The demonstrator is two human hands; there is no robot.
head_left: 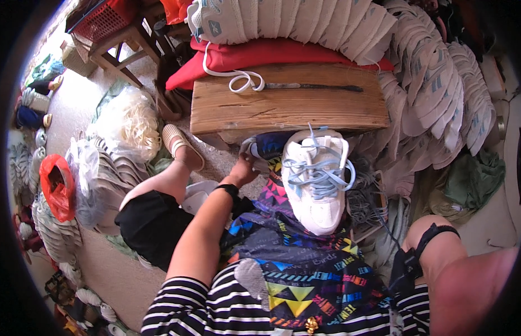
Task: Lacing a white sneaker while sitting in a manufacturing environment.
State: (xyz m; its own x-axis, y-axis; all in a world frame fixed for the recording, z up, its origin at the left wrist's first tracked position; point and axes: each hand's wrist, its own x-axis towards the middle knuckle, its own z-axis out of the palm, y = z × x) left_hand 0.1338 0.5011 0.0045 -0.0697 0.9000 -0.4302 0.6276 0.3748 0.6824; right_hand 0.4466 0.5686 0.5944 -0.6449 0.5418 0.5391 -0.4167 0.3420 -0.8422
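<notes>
My left hand [243, 169] reaches to the front edge of the wooden bench, its fingers curled against a dark blue thing [271, 144]. What the fingers hold there is partly hidden. A white sneaker [315, 187] lies on my lap, sole down and toe toward me, with light blue laces [322, 173] crossed loosely over its tongue. Under it is a dark apron [305, 257] with bright triangles. My right arm [476, 285] shows at the lower right, but its hand is out of sight. A grey knitted piece [251, 280] lies on the apron's left side.
On the wooden bench [294, 103] lie a white lace [249, 83] and a thin dark rod [322, 87]. Behind them, a row of pale shoe uppers [294, 22] rests on red cloth [193, 61]. More stacked uppers [423, 84] hang at right. Bagged pieces [126, 126] lie left.
</notes>
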